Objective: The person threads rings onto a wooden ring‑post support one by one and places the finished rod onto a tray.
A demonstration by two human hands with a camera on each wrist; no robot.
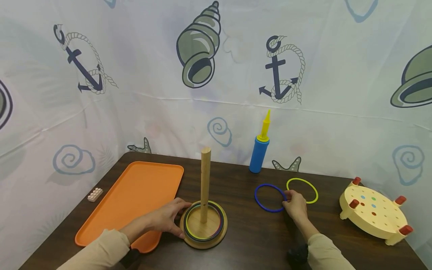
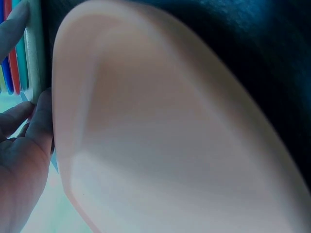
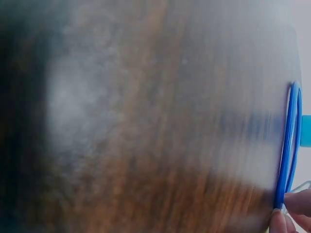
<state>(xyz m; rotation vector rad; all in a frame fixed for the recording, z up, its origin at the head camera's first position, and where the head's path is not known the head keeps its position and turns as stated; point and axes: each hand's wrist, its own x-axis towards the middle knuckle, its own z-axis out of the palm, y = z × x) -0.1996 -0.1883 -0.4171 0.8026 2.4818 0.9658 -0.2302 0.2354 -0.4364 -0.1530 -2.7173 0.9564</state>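
My left hand [image 1: 167, 217] holds the left side of the round base of a wooden peg stand [image 1: 205, 180], thumb and fingers spread along its edge. Stacked around the foot of the peg are several coloured rings [image 1: 221, 221]; their edges show red, blue and teal in the left wrist view. On the other side, my right hand [image 1: 296, 206] pinches the right side of a blue ring [image 1: 271, 211] between thumb and fingers. That ring [image 3: 285, 145] appears close over the tabletop in the right wrist view. Just behind this hand lies a yellow ring [image 1: 298, 179], partly hidden by it.
An orange tray [image 1: 141, 195] lies left of the stand, under my left forearm. Beyond it is a small pale toy brick [image 1: 95, 194]. A blue and yellow hand pump [image 1: 258, 153] stands at the back. A cream pegged toy [image 1: 374, 213] with red-tipped legs sits far right.
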